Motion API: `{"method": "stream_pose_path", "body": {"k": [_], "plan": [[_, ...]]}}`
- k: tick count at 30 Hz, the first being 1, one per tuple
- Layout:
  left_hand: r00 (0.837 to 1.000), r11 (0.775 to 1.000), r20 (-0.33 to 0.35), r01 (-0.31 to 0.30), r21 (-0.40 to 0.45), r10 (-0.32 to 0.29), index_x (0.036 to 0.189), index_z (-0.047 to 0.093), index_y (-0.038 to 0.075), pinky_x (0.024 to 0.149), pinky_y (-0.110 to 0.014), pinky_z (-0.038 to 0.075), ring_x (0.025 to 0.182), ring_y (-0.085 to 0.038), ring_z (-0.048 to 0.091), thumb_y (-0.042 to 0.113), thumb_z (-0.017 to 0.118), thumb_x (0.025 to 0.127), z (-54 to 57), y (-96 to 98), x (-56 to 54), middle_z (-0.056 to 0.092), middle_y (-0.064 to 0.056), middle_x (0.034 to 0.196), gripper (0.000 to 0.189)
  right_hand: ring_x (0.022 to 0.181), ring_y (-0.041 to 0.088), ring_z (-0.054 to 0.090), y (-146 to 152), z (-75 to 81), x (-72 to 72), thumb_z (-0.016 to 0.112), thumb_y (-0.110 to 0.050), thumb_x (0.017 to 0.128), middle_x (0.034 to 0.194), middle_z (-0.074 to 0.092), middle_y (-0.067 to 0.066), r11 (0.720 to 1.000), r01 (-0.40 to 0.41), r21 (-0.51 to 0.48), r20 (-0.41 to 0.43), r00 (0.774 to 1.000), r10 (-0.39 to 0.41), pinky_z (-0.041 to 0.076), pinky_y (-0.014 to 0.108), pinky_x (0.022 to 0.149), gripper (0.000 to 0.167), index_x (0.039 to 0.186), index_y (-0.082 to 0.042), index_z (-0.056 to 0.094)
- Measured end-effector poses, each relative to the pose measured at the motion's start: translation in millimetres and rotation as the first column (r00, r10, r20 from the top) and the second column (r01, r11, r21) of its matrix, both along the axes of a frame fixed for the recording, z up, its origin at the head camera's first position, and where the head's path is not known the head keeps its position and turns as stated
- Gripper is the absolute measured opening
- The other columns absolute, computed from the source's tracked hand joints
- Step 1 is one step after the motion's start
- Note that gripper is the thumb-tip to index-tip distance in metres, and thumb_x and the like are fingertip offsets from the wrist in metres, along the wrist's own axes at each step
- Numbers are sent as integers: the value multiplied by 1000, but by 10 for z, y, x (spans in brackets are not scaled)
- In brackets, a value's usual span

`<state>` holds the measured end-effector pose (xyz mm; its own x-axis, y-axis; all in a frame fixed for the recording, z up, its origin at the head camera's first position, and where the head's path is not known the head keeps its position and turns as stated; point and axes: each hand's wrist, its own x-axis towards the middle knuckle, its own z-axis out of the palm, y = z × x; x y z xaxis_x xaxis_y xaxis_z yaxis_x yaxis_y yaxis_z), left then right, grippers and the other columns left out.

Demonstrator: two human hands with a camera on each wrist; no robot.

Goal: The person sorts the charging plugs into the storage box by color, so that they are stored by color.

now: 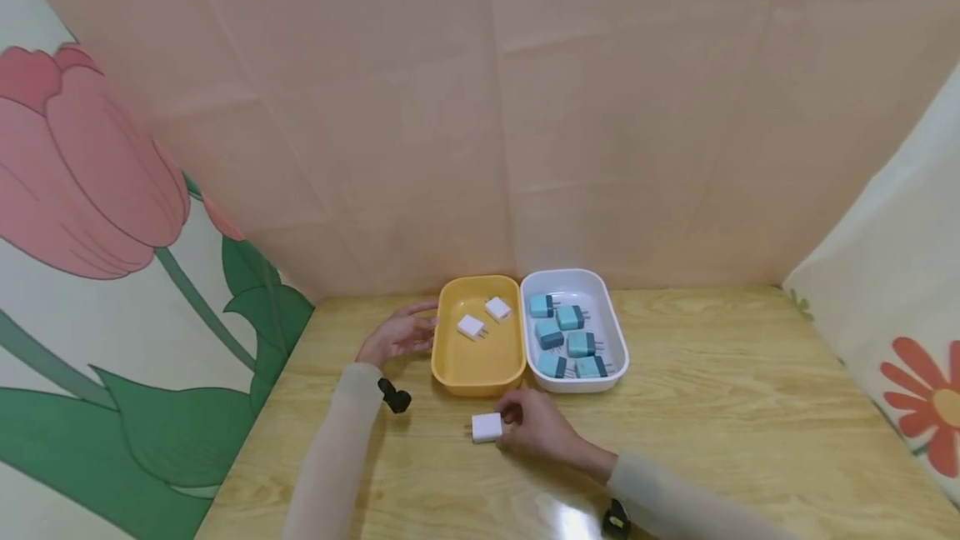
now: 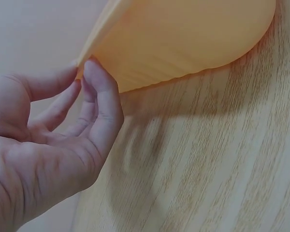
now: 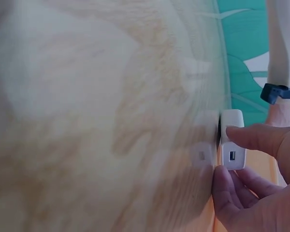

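My right hand (image 1: pixel 538 425) grips a white USB wall charger (image 1: pixel 487 427) close over the table, in front of the yellow tray (image 1: pixel 478 369). In the right wrist view the thumb lies on one side of the charger and curled fingers on the other, with its USB port facing the camera. At the yellow tray's left side, my left hand (image 1: pixel 405 334) pinches the rim between thumb and fingers, as the left wrist view shows. Inside that tray lie two more white chargers, one on the left (image 1: pixel 472 327) and one near the back right (image 1: pixel 497 308).
Against the yellow tray's right side stands a white tray (image 1: pixel 617 340) holding several teal chargers (image 1: pixel 581 345). Both trays sit at the back of the wooden table (image 1: pixel 712 407), before a plain beige cloth (image 1: pixel 637 107). Flower-patterned cloths (image 1: pixel 97 165) hang on both sides.
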<state>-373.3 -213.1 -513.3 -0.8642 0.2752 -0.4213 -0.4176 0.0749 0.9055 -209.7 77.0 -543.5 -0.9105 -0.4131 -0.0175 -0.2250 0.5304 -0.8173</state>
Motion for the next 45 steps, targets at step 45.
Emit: {"method": "stream_pose_path", "body": {"k": [45], "plan": [[999,999,20,-29,-36,30,156,50,17,78,-30,59,87,-16,68,6,63,103,36,43,-10,72,-12,118,56,92,19,75,138,4,68,93,-7,74,100,79,6,975,-145,-171,162,972,173,61,18,77,35,106,-6,78]]}}
